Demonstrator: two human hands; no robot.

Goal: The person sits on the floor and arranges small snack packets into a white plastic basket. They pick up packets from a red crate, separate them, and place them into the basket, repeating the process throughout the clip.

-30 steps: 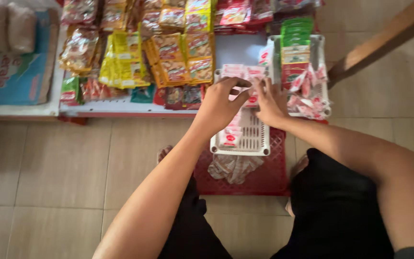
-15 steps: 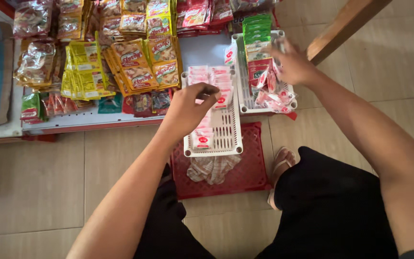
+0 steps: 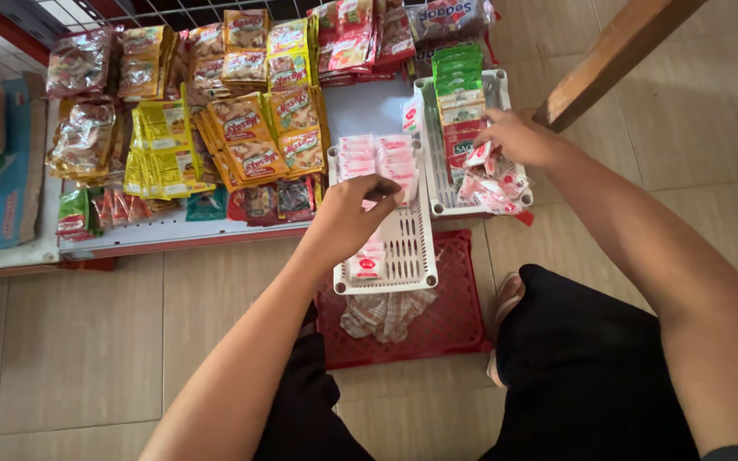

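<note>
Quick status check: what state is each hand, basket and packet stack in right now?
Left hand: over the near white basket, fingers on pink sachets.
Right hand: in the far white basket, gripping one sachet.
Red crate: under the near basket.
Green packets: stacked upright.

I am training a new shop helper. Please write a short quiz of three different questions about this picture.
1. True or false: the left hand is over the white basket that holds pink-and-white sachets.
2. Where is the right hand? A) on the floor B) at the loose sachets in the second white basket C) on the yellow packets
3. What lies under the front basket?

Key: 1 true. 2 B. 3 A red crate with a checked cloth.
</note>
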